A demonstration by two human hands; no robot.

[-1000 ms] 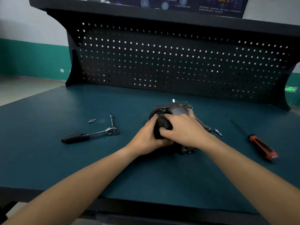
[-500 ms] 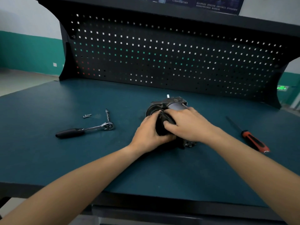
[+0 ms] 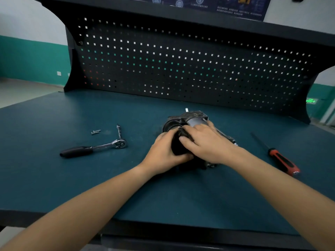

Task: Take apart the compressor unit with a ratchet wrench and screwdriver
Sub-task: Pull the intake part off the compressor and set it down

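While left hand [image 3: 166, 149] and right hand [image 3: 206, 142] keep fingers [image 3: 186, 140] curled round compressor unit [image 3: 192, 117], wrench [image 3: 101, 146], screwdriver [image 3: 282, 160] unmoved

A workshop: dark pegboard [image 3: 181, 66] behind a green-topped workbench [image 3: 54, 178], ratchet wrench [image 3: 94, 147] on it.

— Can you read anything here?
— Nothing clearly. The dark blue poster [image 3: 226, 6] at the very top carries round emblems and rows of pale print, but it is all too small and blurred to read.
— And the green glow on the right?
— That is a lit green sign [image 3: 312, 100] low on the far side. Its shapes are smeared and no letters come clear.
— The compressor [image 3: 192, 115]?
— There are faint pale marks on its top casing, too blurred to read.
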